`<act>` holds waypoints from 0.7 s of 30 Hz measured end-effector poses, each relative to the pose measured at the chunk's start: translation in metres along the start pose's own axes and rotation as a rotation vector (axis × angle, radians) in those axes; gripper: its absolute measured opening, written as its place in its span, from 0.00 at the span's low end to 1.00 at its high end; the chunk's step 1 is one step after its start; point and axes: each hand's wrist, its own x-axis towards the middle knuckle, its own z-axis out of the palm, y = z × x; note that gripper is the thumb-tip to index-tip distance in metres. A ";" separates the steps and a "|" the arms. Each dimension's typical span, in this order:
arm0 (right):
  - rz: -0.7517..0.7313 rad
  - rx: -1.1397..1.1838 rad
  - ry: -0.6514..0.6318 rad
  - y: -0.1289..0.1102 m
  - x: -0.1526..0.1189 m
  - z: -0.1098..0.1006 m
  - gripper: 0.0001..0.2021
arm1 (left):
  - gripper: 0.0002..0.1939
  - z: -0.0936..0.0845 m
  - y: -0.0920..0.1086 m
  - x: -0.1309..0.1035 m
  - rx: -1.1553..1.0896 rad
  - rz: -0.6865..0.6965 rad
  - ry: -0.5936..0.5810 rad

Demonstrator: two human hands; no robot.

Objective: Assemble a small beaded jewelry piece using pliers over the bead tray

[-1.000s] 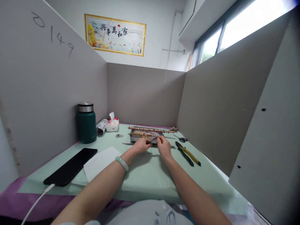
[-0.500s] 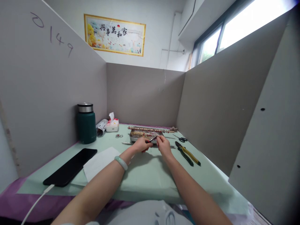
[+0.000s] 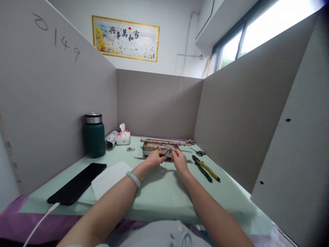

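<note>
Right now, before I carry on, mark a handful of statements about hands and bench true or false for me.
1. The left hand holds a small tool with red and black on its grip. True.
2. The pliers with green and yellow handles are in the right hand. False: they lie on the table, to the right of that hand.
3. The bottle stands upright, left of the tissue pack. True.
4. The phone lies to the right of both hands. False: it lies to their left.
5. The pale green bangle is on the left wrist. True.
</note>
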 end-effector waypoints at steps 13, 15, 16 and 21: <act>-0.088 -0.160 0.048 -0.006 -0.004 -0.004 0.13 | 0.14 0.003 -0.004 0.003 0.210 0.111 0.098; -0.086 -0.167 0.044 -0.006 -0.004 -0.004 0.12 | 0.14 0.003 -0.004 0.003 0.189 0.097 0.093; -0.086 -0.168 0.043 -0.006 -0.004 -0.004 0.12 | 0.14 0.003 -0.003 0.002 0.169 0.090 0.088; -0.069 -0.048 0.004 -0.002 -0.002 -0.003 0.12 | 0.17 0.000 0.004 -0.004 -0.046 0.007 -0.024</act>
